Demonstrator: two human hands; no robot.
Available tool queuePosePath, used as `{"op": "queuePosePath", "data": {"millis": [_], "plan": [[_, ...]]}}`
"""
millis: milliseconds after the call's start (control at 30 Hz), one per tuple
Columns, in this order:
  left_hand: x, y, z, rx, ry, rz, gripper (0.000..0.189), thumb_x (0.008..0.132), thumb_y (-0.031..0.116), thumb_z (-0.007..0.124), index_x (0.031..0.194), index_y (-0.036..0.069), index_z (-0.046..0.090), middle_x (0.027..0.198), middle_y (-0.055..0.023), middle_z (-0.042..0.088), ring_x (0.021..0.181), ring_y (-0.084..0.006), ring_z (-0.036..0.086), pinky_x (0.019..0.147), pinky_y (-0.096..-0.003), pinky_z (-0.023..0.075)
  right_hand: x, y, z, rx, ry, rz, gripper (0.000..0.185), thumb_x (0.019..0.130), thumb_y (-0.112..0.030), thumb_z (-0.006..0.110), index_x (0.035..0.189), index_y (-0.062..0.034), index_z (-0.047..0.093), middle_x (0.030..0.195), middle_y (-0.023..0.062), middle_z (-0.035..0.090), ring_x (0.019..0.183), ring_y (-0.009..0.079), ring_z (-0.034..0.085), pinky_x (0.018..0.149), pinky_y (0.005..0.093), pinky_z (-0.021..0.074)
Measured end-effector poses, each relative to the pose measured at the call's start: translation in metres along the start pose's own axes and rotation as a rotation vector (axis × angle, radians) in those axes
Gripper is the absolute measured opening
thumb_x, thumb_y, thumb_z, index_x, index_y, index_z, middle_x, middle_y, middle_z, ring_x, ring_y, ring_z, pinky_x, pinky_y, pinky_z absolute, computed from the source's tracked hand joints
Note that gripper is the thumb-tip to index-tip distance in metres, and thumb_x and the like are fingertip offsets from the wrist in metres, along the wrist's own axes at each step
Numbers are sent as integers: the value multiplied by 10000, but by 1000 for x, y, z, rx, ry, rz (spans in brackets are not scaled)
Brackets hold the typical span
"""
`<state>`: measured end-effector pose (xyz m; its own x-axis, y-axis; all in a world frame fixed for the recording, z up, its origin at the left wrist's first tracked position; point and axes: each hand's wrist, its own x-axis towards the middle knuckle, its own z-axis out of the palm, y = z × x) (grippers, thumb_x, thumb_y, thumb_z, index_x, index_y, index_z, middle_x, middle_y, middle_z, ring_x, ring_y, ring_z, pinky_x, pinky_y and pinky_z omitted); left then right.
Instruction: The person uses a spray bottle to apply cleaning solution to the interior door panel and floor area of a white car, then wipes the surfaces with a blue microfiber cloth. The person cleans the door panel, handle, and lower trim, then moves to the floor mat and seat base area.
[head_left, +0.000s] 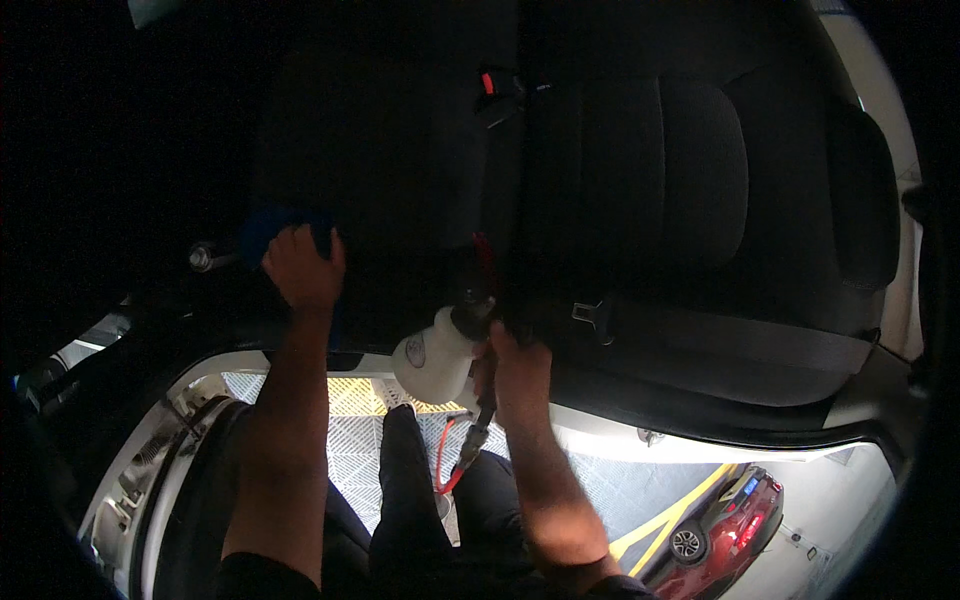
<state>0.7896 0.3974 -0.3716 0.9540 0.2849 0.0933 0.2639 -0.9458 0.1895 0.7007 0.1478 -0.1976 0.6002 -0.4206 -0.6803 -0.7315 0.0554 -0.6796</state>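
Note:
In my right hand (517, 367) is the handle of an air-powered cleaning gun (486, 375), with a white plastic cup (435, 364) on its side and a red-tipped nozzle pointing over the dark car seat cushion (375, 172). An orange-red air hose (442, 465) joins the gun's lower end through a metal coupling (472, 444). My left hand (306, 262) rests on a blue cloth (270, 229) at the left part of the dark interior; how firmly the fingers hold the cloth is hard to tell.
A seat belt buckle with a red button (489, 84) sits between the seat sections. A metal belt tongue (589, 311) lies at the right. The white door sill (615, 431) curves below the seat, and the open door frame (150, 465) stands left. A red car (735, 532) is parked outside.

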Motion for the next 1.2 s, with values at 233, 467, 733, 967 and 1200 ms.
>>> {"op": "queuePosePath", "data": {"millis": [233, 467, 733, 967, 1200], "plan": [[1, 3, 5, 0, -190, -83, 417, 970, 419, 719, 1181, 60, 684, 1277, -184, 613, 1224, -364, 548, 1073, -576, 370, 43, -75, 11, -212, 30, 6, 311, 1047, -237, 614, 873, 9, 688, 730, 112, 681, 458, 188, 572, 409, 337, 419], [-12, -8, 40, 50, -44, -43, 471, 907, 458, 762, 1165, 71, 689, 1244, -190, 615, 1194, -392, 547, 1043, -603, 366, 102, -124, 41, -242, -54, -178, 279, 1031, -224, 642, 891, 12, 690, 711, 108, 667, 488, 177, 579, 453, 347, 451], [-26, -21, 78, 173, 137, -25, 456, 835, 455, 810, 1064, 79, 691, 1144, -180, 619, 1111, -417, 564, 980, -602, 395, 98, -130, 116, -440, -313, -403, 252, 1009, -256, 693, 1054, -9, 674, 706, 74, 663, 533, 151, 597, 486, 329, 473], [-19, -18, 50, 45, 210, 57, 461, 885, 419, 790, 1157, 61, 686, 1172, -189, 631, 1130, -399, 584, 974, -594, 412, -35, -77, 39, 11, -197, -69, 228, 1022, -233, 667, 1126, -36, 619, 733, 52, 640, 504, 126, 568, 467, 305, 454], [-4, -3, 14, 81, 143, 135, 440, 946, 367, 759, 1232, 43, 672, 1212, -182, 643, 1151, -356, 601, 987, -540, 433, -124, 13, -66, 21, -112, 177, 225, 1051, -146, 610, 1198, 14, 553, 831, 53, 642, 541, 99, 564, 488, 265, 454]]}}
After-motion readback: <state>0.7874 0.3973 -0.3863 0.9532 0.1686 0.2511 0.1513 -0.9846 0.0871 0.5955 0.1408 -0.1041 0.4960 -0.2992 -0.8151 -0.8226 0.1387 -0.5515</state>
